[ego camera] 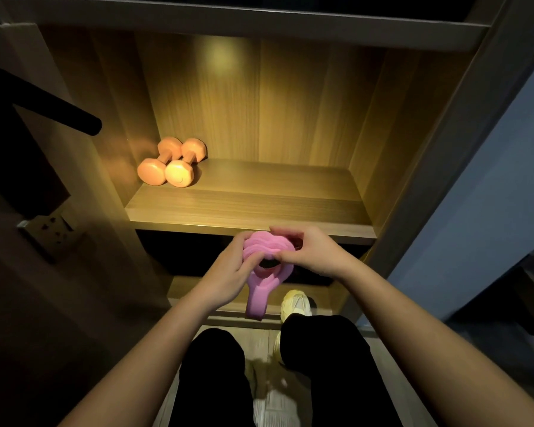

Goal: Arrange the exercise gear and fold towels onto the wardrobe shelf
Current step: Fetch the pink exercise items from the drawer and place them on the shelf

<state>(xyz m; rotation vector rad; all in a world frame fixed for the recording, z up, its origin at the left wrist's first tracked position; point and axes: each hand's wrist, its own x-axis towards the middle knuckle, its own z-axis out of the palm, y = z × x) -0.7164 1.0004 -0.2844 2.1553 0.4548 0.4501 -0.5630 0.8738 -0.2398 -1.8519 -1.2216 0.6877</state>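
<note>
Pink exerciser (267, 246) is in the lower middle of the frame, and I see it held up in front of the front edge of the wardrobe shelf (259, 198), not lying on it. Both grips have it. The left grip (228, 272) is closed around its left side, with the fingers curled over the ribbed pink part. The right grip (312, 257) is closed on its upper right side, and the thumb and fingers pinch it there. Between the two grips I see a dark opening in the middle of the exerciser. One flat pink end hangs straight down below the grips.

On the shelf, in its back left corner, two orange dumbbells (171, 163) lie side by side and touch each other. Their round ends point toward me. They are well apart from the exerciser. A warm light falls on the back wall of the wardrobe above them.

Under the grips I see a lower shelf (191, 291) and a pale yellow shoe (295, 303) near its front edge. Black trouser legs (321, 365) fill the bottom centre of the frame. Between them on the floor there is something white (275, 405), too blurred for me to name. At the upper left a black bar (59, 106) points into the picture, and below it a wall socket (50, 229) is in the dark.
</note>
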